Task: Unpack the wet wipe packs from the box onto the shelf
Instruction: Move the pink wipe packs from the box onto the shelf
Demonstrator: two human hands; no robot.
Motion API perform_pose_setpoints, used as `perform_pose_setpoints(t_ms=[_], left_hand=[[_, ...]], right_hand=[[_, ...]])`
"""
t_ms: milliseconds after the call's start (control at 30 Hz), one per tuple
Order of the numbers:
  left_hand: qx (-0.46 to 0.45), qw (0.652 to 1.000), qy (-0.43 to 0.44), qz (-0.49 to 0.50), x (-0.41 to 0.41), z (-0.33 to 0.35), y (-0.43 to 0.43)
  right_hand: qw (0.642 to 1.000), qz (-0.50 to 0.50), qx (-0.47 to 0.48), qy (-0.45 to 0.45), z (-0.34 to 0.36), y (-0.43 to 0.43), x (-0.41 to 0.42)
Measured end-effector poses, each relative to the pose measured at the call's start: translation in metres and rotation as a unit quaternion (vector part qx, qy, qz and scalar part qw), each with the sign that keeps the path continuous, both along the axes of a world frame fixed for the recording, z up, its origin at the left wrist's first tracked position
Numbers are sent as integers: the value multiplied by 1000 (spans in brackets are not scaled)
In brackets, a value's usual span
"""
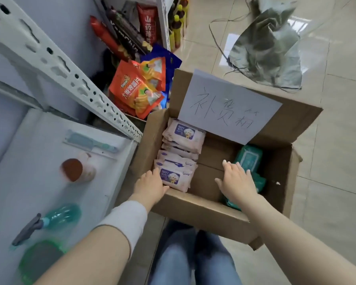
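Note:
An open cardboard box (201, 208) stands on the floor in front of my knees. Several pink baby wipe packs (183, 134) are stacked along its left side. Green wipe packs (249, 157) lie at its right side. My left hand (150, 185) rests on the near edge of the nearest pink pack (176, 177), thumb under it, fingers partly hidden. My right hand (235, 179) hovers with fingers spread over the box's middle, beside the green packs, holding nothing. The white shelf (39, 140) is to the left.
On the shelf lie a packaged comb (90, 142), a brown-lidded jar (78, 170), a green spray bottle (56, 219) and a green round item (39, 258). Snack bags (138, 89) fill the lower shelf beyond. A paper sign (228, 108) covers the box flap. A crumpled plastic bag (269, 46) lies on the tiles.

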State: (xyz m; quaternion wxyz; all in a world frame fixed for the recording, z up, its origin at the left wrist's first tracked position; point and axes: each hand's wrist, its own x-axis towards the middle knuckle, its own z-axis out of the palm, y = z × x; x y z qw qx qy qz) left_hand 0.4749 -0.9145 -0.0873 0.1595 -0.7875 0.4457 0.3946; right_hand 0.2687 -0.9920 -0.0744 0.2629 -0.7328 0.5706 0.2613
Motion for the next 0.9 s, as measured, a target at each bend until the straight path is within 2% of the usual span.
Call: perform_pose_setpoints(t_ms=[100,167,367,600,700,800,900], left_hand=[[8,992,39,116,1,-50,-15],[13,984,46,172,3,-91,-28],[-9,976,23,214,17,-174,-29],[-19,972,-5,236,11,-185,-20],[-41,964,-11,264,9,-182,-20],[-57,957,7,284,9,-179,-22],[-39,954,27,296,7,-176,-26]], right_hand=[[998,-43,17,-32,-49,-17,18],[988,-124,21,-90,-88,-36,35],[906,-352,34,-233,-185,-85,80],[816,-526,53,-234,-227,-113,97],[789,-554,84,-251,-225,-120,95],[786,-554,108,-253,-221,-122,92],[748,-580,151,-286,-221,-123,87]])
